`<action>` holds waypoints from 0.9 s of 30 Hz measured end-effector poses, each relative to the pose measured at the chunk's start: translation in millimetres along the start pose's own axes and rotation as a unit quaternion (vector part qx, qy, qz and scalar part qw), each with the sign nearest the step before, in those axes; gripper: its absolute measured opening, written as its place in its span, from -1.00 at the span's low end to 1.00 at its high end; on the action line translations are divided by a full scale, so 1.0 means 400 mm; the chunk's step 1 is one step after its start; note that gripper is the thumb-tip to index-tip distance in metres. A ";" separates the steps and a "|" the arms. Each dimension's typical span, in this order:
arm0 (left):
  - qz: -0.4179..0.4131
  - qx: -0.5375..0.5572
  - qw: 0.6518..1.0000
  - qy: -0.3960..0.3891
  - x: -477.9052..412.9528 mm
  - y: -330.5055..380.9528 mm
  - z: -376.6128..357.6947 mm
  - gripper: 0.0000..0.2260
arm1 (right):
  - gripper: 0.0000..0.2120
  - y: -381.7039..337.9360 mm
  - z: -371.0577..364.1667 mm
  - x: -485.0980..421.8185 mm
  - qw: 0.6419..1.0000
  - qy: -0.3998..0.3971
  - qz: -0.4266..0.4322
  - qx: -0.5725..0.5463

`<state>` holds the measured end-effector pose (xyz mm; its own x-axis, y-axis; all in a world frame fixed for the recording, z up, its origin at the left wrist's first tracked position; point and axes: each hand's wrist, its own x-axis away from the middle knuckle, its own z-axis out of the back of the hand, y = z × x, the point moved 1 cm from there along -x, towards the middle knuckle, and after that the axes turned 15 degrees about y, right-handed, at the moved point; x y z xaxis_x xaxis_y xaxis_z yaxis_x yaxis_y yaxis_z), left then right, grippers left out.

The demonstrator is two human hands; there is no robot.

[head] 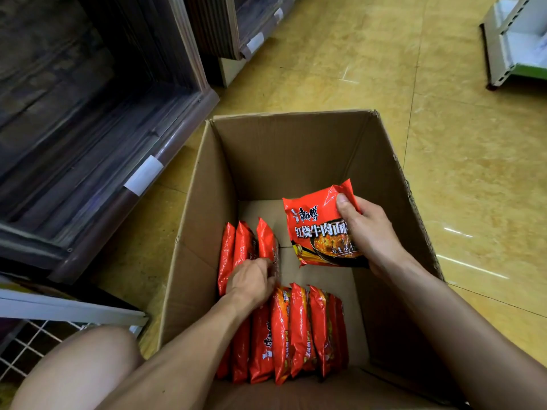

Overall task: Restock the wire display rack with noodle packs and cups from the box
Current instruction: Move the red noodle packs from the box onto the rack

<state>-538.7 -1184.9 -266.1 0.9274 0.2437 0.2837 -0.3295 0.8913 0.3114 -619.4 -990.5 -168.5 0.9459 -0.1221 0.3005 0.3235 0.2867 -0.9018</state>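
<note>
Because the yellow tiled floor is the only work surface beside the dark shelving unit, the cardboard box sits flat on it, flaps open and close to the crouching person's knee, so both arms reach straight down inside. The wire display rack shows only as a white grid corner at lower L, near the box, which is prob. why the box sits here: short carry. Inside, packs stand on edge in two rows, which keeps them easy to take from the top. The near row has several, tight together. The far row has just three, leaning a bit, w/ bare cardboard to their R. No cups visible. The R hand holds one noodle pack raised over the box bottom, front toward the camera, thumb pressed near its top R corner and fingers behind. The L hand is down at the far row, fingers curled over the edge of the rightmost pack, seemingly gripping it. Its fingertips are hidden, so grip firmness can't be told. The packs are glossy red-orange film w/ crimped ends, white and black Chinese lettering and a noodle-bowl photo. They look light and slippery, so likely to slide if several are stacked in one hand.
</note>
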 end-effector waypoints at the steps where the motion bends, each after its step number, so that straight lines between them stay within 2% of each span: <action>1: 0.002 0.000 1.000 0.016 -0.002 -0.001 0.004 -0.79 | -0.79 -0.001 0.001 0.000 1.000 0.001 0.001 0.000; 5: 0.014 -0.013 0.998 0.057 -0.007 0.000 0.021 -0.85 | -0.81 -0.005 0.001 0.000 1.000 0.000 0.007 0.002; 7: 0.016 -0.011 0.996 0.089 -0.007 0.009 0.035 -0.79 | -0.80 -0.007 0.003 0.000 1.000 0.000 0.012 0.007; 9: 0.015 0.018 0.991 0.135 -0.010 0.020 0.052 -0.74 | -0.78 -0.008 0.007 0.001 1.000 -0.001 0.016 0.012; 14: 0.026 0.134 0.966 0.218 -0.025 0.044 0.093 -0.75 | -0.75 -0.007 0.017 -0.004 0.999 0.012 0.010 0.030; 23: 0.110 0.340 0.893 0.273 -0.047 0.080 0.152 -0.66 | -0.81 -0.007 0.031 -0.012 0.999 0.015 0.008 0.038; 27: 0.142 0.436 0.843 0.283 -0.052 0.094 0.184 -0.76 | -0.85 -0.010 0.038 -0.017 1.000 0.021 -0.003 0.017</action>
<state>-583.5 -1184.5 -193.5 0.6442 0.7626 0.0586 -0.3285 0.2067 0.9216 -626.9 -976.2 -162.1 0.9425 -0.1641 0.2912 0.3299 0.3172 -0.8891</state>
